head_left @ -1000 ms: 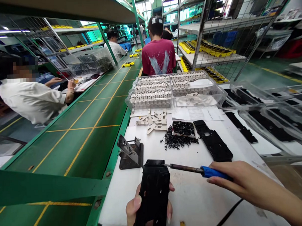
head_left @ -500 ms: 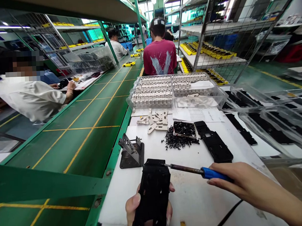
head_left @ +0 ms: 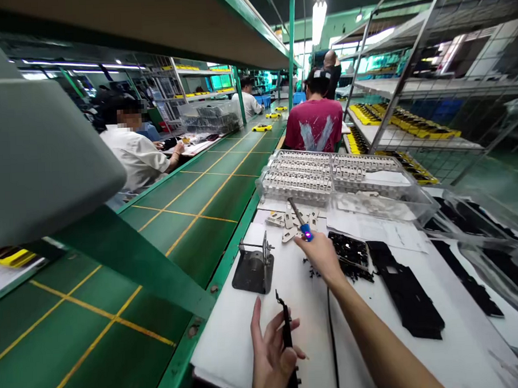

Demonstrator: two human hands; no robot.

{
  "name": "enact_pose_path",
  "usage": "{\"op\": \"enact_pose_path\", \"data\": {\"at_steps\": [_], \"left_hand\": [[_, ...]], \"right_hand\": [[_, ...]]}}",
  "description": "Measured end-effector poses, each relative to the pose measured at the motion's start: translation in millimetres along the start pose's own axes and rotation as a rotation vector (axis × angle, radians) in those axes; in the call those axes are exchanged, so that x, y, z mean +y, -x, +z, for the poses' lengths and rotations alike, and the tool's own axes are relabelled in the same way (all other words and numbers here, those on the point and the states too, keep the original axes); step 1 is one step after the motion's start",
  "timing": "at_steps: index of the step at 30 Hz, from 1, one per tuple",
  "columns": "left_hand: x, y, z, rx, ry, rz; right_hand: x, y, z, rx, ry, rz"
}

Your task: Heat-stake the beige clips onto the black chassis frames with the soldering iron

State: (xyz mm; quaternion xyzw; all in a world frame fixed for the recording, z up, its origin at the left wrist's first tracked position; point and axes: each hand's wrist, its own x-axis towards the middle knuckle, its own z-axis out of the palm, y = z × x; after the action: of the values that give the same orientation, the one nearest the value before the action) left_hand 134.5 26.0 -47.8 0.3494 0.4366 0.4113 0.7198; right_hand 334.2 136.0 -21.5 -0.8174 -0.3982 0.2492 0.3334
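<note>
Both hands grip: the left hand (head_left: 272,353) around a black plastic part (head_left: 287,336) near the white mat's (head_left: 225,344) edge, the right hand (head_left: 320,257) around a soldering iron (head_left: 301,222).

Left hand (head_left: 272,356) curled upright, low in view — right hand (head_left: 321,259) far forward, arm extended.

Lower end of the black plastic part (head_left: 287,330), cut off below the left hand (head_left: 269,359)

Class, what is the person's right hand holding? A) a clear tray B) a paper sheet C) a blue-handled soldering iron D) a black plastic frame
C: the right hand grips the blue-handled soldering iron, tip pointing away; the left hand holds a narrow black part.
</note>
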Motion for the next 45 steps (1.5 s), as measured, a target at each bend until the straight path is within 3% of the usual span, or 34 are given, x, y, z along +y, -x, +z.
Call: {"op": "enact_pose_path", "data": {"at_steps": [5, 10, 12, 15, 19, 21, 24, 26, 31, 36, 42, 45], "left_hand": [[-10.9, 8.6, -28.2, 0.004, -0.042, -0.053], [-1.6, 7.6, -56.2, 0.007, 0.003, -0.163], [4.6, 5.2, -55.6, -0.016, 0.047, -0.22], [14.1, 0.7, -38.8, -0.147, 0.13, -0.261], [23.3, -6.2, -2.7, -0.063, 0.152, -0.352], [25.4, -8.8, 13.7, -0.113, 0.298, -0.386], [25.1, -9.9, 32.3, -0.27, 0.465, -0.417], [23.2, -9.1, 40.8, -0.293, 0.456, -0.459], [16.6, -4.9, 50.3, -0.321, 0.377, -0.488], [10.9, -4.2, 43.7, -0.403, 0.305, -0.496], [15.4, -14.6, 31.4, -0.611, 0.09, -0.498], [16.3, -14.8, 31.1, -0.542, 0.158, -0.522]], "right_hand": [[-13.9, -27.6, 51.9, -0.021, 0.065, 0.054], [-11.0, -30.2, 59.5, -0.034, -0.069, 0.02], [-9.7, -25.0, 52.5, -0.034, -0.182, 0.007], [-5.3, 1.3, 31.1, -0.091, -0.396, 0.011], [11.0, 65.1, -9.9, -0.214, -0.656, 0.03], [22.6, 96.8, -28.0, -0.314, -0.931, 0.123], [39.7, 130.7, -44.3, -0.346, -1.024, 0.193], [48.8, 143.0, -49.0, -0.326, -0.998, 0.209], [59.3, 152.5, -55.3, -0.28, -0.863, 0.222], [60.5, 148.4, -61.8, -0.201, -0.874, 0.242], [70.9, 137.2, -71.9, -0.35, -0.87, 0.308], [74.5, 137.8, -71.9, -0.298, -0.939, 0.321]]}}
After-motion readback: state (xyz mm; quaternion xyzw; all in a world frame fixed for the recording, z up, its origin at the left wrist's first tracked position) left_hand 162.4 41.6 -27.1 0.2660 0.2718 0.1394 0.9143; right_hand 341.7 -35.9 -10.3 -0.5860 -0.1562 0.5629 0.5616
